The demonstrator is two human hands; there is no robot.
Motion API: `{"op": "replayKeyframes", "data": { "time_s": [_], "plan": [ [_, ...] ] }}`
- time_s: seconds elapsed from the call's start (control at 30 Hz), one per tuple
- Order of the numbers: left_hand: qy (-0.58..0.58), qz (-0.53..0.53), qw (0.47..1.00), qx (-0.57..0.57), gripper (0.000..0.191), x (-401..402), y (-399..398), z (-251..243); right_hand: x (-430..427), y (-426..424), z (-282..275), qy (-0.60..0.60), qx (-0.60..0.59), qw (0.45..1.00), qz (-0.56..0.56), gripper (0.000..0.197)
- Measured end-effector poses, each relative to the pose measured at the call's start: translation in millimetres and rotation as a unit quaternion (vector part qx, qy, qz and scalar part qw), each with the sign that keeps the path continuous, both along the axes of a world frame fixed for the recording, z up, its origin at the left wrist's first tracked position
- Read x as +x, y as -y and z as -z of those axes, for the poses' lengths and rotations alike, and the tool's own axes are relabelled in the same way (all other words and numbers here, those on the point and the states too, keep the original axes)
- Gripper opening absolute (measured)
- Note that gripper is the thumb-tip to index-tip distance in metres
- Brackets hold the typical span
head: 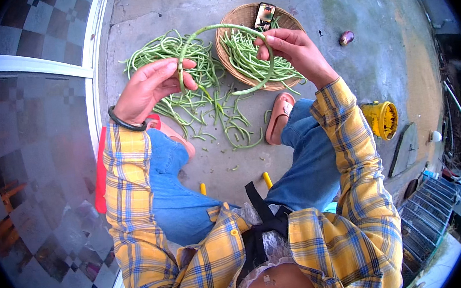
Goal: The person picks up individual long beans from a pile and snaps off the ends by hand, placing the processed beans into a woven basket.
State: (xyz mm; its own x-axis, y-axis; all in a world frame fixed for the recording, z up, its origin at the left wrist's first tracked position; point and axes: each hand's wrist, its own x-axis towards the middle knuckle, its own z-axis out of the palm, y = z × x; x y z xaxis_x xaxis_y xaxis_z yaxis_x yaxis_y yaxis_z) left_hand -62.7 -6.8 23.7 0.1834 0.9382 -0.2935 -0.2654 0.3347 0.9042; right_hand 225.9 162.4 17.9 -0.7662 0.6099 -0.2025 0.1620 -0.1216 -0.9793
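Note:
A long green bean point(220, 27) arches between my two hands, held up over the ground. My left hand point(155, 82) pinches it near one end, where brownish spots show on the skin. The fingers of my right hand point(292, 48) grip it farther along, and its free end curls back below them. Beneath my left hand spreads a loose heap of long beans point(164, 47) on the concrete. A round wicker basket point(240, 15) beyond my right hand holds many more beans point(243, 54). Bean scraps point(240, 133) lie scattered between my feet.
A phone point(264, 15) with a lit screen leans in the basket. To the right are an eggplant point(346, 38), a yellow bucket point(384, 120) and a wire cage point(427, 213). A white-framed glass door point(88, 74) borders the left side.

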Motion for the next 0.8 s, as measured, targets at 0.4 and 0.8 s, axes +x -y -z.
{"op": "replayKeyframes", "data": {
  "time_s": [0.4, 0.8],
  "plan": [
    [-0.105, -0.014, 0.99, 0.089, 0.023, 12, -7, 3, -5, 6, -3, 0.045, 0.137, 0.987, -0.076, 0.03],
    [-0.362, -0.054, 0.891, 0.269, 0.018, 36, 3, -3, -23, 17, 2, -0.006, 0.584, 0.811, -0.036, 0.021]
  ]
}}
